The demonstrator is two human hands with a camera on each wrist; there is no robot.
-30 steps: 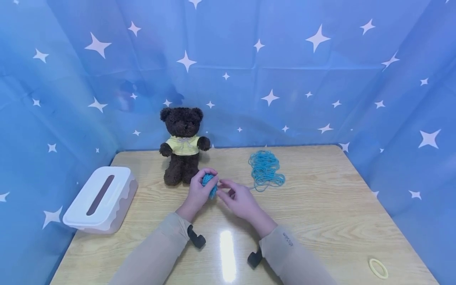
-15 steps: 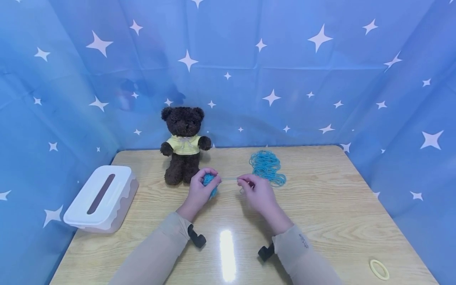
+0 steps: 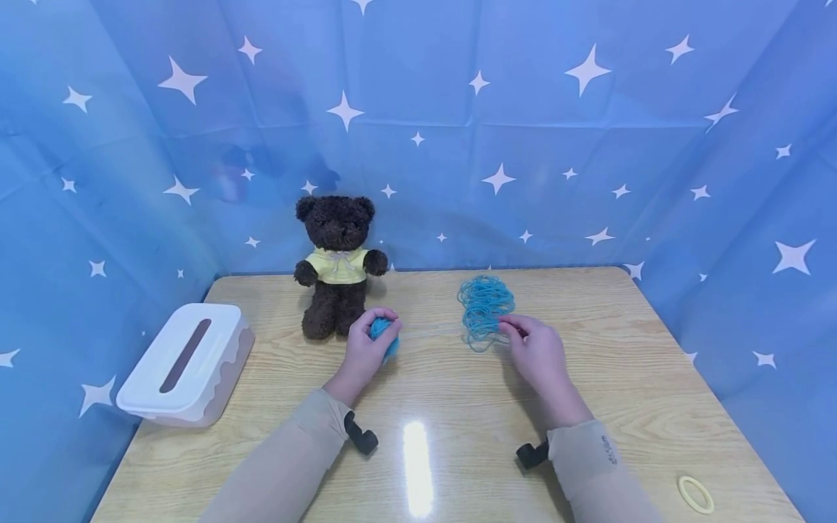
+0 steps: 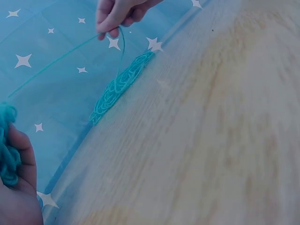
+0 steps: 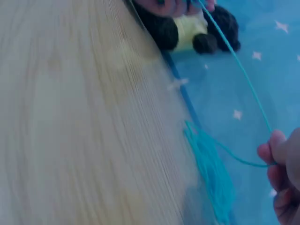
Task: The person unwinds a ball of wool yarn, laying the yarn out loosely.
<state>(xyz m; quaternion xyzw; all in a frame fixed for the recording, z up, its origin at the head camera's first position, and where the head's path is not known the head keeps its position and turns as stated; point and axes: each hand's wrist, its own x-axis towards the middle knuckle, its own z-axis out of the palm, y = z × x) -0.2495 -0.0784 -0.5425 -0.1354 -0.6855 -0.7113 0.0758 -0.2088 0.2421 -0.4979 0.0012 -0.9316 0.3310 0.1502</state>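
My left hand (image 3: 368, 353) grips a small ball of blue yarn (image 3: 383, 333) in front of the teddy bear. Farther right, my right hand (image 3: 540, 354) pinches a single strand of that yarn between thumb and fingertips. In the right wrist view the strand (image 5: 243, 70) stretches taut from the left hand to the right fingers. From those fingers it droops to a loose heap of yarn (image 3: 485, 301) lying on the table. The left wrist view shows the same heap (image 4: 119, 89) below the raised right hand (image 4: 123, 14).
A dark brown teddy bear (image 3: 337, 267) in a yellow top sits at the table's back edge. To the left stands a white-lidded box (image 3: 147, 378) with a slot. A pale yellow ring (image 3: 684, 494) lies at the front right. A starry blue curtain (image 3: 418, 73) hangs behind the table.
My right hand has moved away to the right from the left hand, drawing the strand out between them. The left hand has stayed in place with the yarn ball.
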